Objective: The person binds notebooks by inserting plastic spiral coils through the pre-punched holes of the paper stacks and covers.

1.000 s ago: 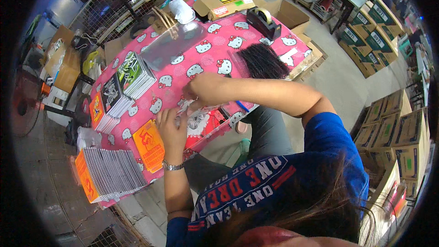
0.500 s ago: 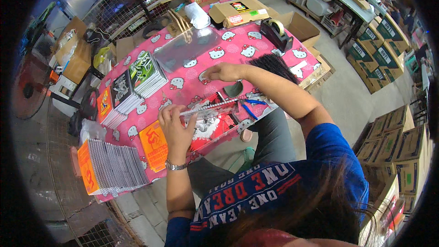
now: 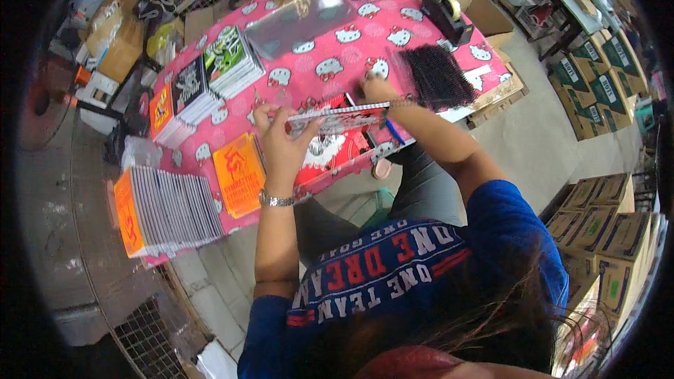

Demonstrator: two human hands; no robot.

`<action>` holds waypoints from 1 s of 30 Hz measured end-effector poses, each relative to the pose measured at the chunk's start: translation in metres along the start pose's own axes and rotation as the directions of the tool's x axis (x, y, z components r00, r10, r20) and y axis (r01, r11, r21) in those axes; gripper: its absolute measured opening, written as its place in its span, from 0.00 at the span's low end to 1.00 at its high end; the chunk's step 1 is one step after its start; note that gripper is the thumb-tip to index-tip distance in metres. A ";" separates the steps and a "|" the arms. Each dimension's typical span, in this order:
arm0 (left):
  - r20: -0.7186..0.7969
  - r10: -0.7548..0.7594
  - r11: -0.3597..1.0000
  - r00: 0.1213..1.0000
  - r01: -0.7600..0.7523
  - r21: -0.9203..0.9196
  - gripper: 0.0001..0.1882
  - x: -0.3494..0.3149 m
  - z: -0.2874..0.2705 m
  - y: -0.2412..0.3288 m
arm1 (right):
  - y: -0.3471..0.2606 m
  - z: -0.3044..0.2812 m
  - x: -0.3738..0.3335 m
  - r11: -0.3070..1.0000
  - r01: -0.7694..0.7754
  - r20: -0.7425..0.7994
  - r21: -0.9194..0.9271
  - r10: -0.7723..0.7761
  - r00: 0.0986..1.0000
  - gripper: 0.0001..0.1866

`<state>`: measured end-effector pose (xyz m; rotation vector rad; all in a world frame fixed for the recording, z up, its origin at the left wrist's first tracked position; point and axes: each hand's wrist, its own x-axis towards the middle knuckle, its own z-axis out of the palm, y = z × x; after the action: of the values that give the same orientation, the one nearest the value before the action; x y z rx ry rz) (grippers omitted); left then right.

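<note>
Spanning the scene, bench [image 3: 330, 70]: pink patterned cloth, stacks of booklets at left.
Booklet [image 3: 337, 118]: thin, red-edged, held level above the bench's near edge, between both hands.
Black comb-binding pile [image 3: 439, 74]: just right of the right hand.
Left hand [image 3: 281, 144]: grip pinching the booklet's left end.
Right hand [image 3: 379, 90]: grip pressed on the booklet's right end.

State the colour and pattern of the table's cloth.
Pink tablecloth with white cartoon cat faces, seen in the head view.
</note>
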<state>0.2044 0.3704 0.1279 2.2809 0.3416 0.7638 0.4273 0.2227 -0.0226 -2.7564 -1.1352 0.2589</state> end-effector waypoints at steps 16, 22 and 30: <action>0.097 0.066 0.998 0.993 -0.064 -0.023 0.22 0.014 0.006 0.005 | -0.021 -0.171 -0.076 0.141 0.160 -0.050 0.977 -0.579 0.814 0.07; 0.104 0.105 0.993 0.989 -0.098 -0.072 0.22 0.013 0.006 0.003 | -0.024 -0.161 -0.074 -0.089 0.223 -0.227 0.971 -0.645 0.730 0.06; 0.096 0.178 0.979 0.979 -0.166 -0.120 0.21 0.012 0.000 0.000 | -0.049 -0.167 -0.083 -0.202 0.073 -0.179 0.977 -0.576 0.797 0.22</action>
<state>0.2140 0.3762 0.1334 2.2545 0.0506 0.7241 0.3721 0.1862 0.1588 -0.8738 -0.9585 1.0508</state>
